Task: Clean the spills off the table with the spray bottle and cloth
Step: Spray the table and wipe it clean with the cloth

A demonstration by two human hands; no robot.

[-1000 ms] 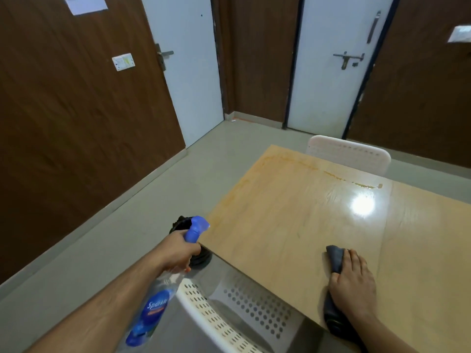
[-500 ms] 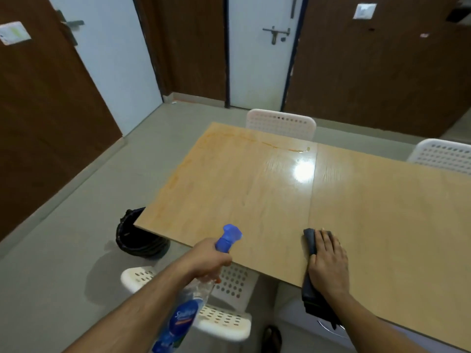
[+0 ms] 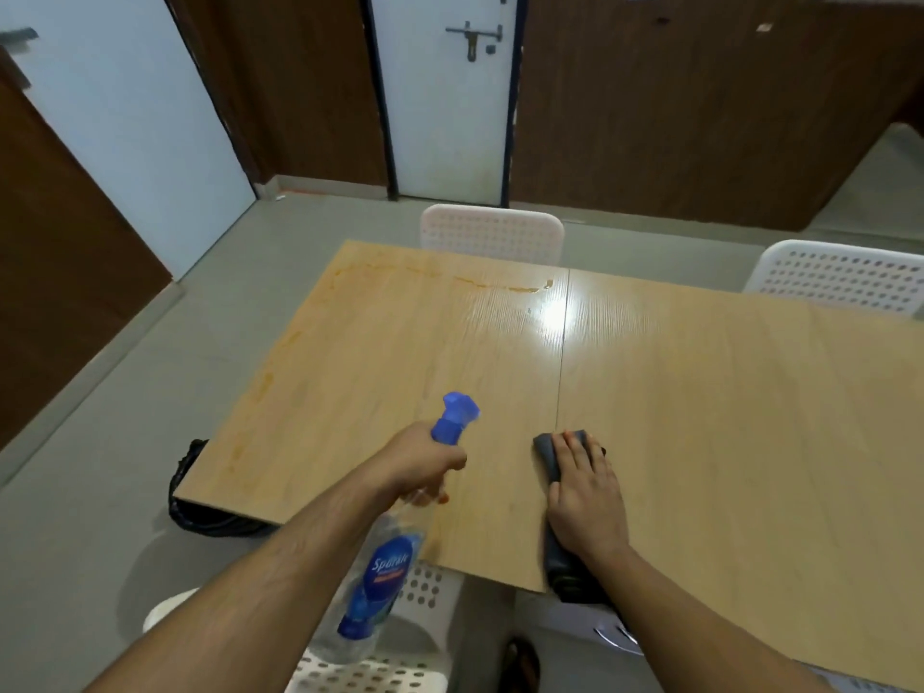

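From the head view, we are now facing the table more squarely than a moment ago: the view has been swinging right, and our left hand has been coming in from beside the near-left corner to hang over the table top itself. That is putting the nozzle in reach of the wood, so we are judging the spraying step as about to begin.

Our left hand is wrapping its fingers round the neck of the spray bottle, blue nozzle aimed toward the far side. Our right hand is lying flat, fingers straight, pressing the dark cloth onto the table near the near edge — it is staying where it was, and part of the cloth is trailing over that edge.

The spills are showing as an orange-brown streak along the far edge, with fainter marks down the left edge — all well apart from both hands, so none of it looks wiped yet.

As for containers, the bottle is clear and we cannot tell how full it is. A dark bin is sitting on the floor under the near-left corner, contents hidden.
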